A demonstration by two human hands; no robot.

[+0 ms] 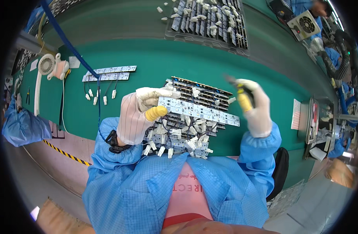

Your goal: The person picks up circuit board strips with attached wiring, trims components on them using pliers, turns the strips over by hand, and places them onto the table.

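Note:
My left hand, in a whitish glove with a yellow cover on the thumb, pinches the left end of a long white circuit board strip. The strip tilts down to the right over a pile of similar boards with dark wires and white plug connectors. To the right of the strip and apart from it is my right hand, gloved, with yellow on its thumb. It is closed around a small dark hand tool, apparently pliers or cutters; motion blurs its tip.
On the green mat, two wired board strips lie at the left. Behind them stand a small fan and a hanging blue coiled cord. A tray of boards is at the far side. Bins stand at right; other people work nearby.

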